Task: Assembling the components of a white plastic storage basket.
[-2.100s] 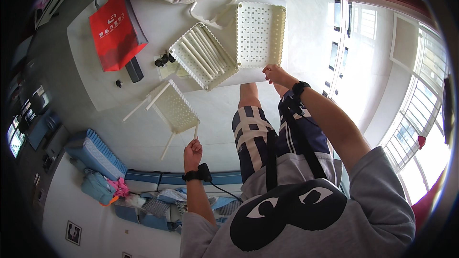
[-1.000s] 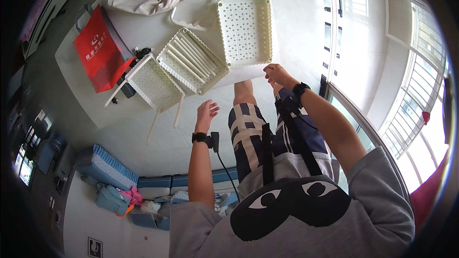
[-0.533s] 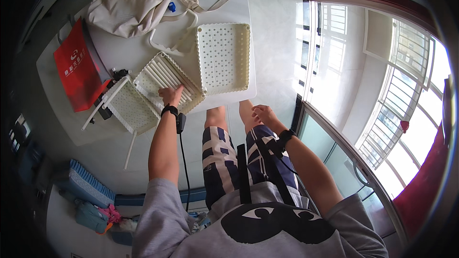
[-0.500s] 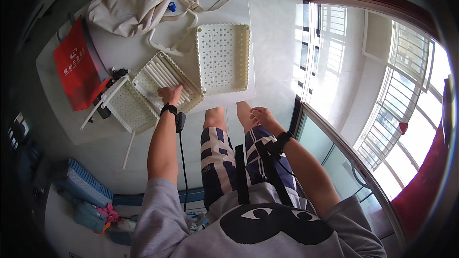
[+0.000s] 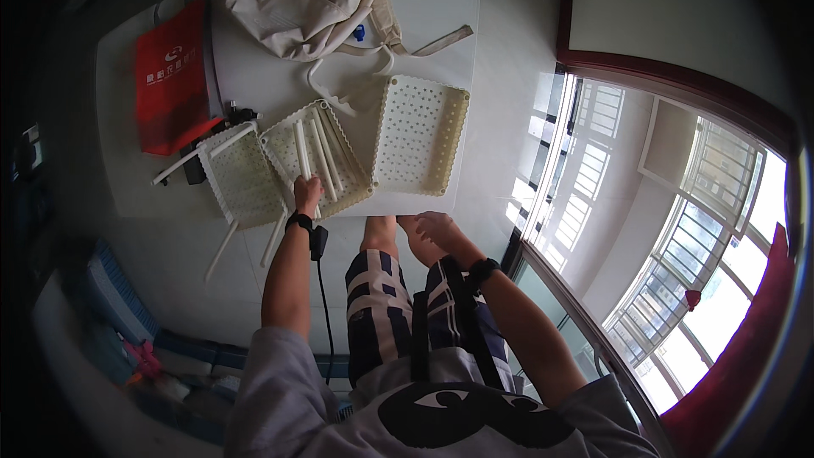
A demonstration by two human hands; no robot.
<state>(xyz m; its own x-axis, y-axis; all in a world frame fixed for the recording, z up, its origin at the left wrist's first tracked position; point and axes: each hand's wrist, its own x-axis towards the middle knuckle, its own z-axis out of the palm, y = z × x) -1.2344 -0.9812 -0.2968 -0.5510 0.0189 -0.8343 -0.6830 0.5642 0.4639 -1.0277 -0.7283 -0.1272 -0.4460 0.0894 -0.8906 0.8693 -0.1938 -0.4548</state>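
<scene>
My left hand (image 5: pixel 308 195) is closed around the lower end of white tubes (image 5: pixel 300 149) that rise from the middle white perforated basket (image 5: pixel 275 142). More loose white tubes (image 5: pixel 324 157) lie in that basket beside my fingers. My right hand (image 5: pixel 434 226) hovers above my knee, off the table's front edge, with loosely bent fingers and nothing visible in it. Nearest to it is another scalloped perforated basket (image 5: pixel 417 131) on the right. A third basket (image 5: pixel 242 171) with white legs attached sits on the left, its near legs jutting past the table edge.
A beige backpack (image 5: pixel 309 0) lies at the back of the white table (image 5: pixel 263 89). A red bag (image 5: pixel 174 80) and small black items (image 5: pixel 242 113) are at the left. White curved frame pieces (image 5: pixel 335 95) lie behind the baskets. A sliding glass door (image 5: pixel 543 276) stands at the right.
My left hand has closed on white tubes and lifted their ends from the row in the basket; the remaining tubes have spread. My right hand has moved slightly left. The view has shifted.
</scene>
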